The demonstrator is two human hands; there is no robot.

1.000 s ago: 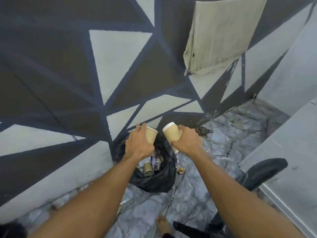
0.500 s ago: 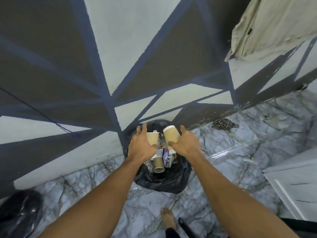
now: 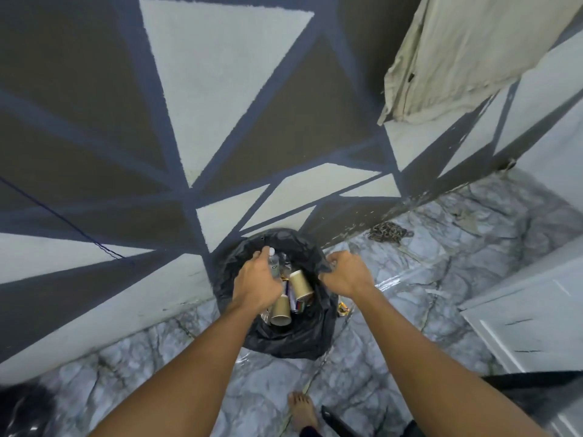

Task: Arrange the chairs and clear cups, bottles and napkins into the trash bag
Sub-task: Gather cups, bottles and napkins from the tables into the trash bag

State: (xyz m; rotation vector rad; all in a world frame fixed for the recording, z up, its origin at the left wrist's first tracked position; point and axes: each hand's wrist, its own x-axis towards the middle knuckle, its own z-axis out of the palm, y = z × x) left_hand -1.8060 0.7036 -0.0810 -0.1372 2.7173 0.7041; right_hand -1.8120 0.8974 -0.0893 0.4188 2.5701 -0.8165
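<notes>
A black trash bag stands open on the marble floor against the painted wall. Two tan paper cups lie inside it among cans and wrappers. My left hand hovers over the bag's mouth, its fingers round a small clear bottle with a white cap. My right hand grips the bag's right rim with curled fingers.
A beige cloth hangs on the wall at upper right. A chain lies by the wall base, and a small wrapper sits right of the bag. A white panel stands on the right, a black chair part below it, and another black bag at bottom left. My bare foot is near.
Both paper cups left my hands and now lie in the bag. My right hand moved onto the bag's rim. The view tilted down and closer to the bag.
</notes>
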